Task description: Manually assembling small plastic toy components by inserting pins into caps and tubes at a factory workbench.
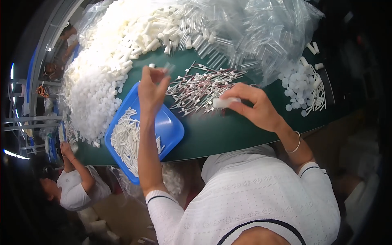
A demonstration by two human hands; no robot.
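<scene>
My left hand (152, 90) is raised over the far edge of the blue tray (173, 130), fingers pinched on a short clear plastic tube (169, 67), which is somewhat blurred. To the right, my right hand (258, 105) grips a white foam-like cylinder (221, 103) between thumb and fingers, its end pointing left. Just beyond that cylinder lies a heap of thin rods with small white pieces on them (204, 87). Under my left forearm, the tray holds many short white sticks (127, 141).
A big pile of white cylinders (143, 36) and round white caps (87, 106) covers the table's left and far side. Clear tubes in a plastic bag (269, 41) lie at the back. More caps (296, 87) sit far right. Another person (79, 183) works at left.
</scene>
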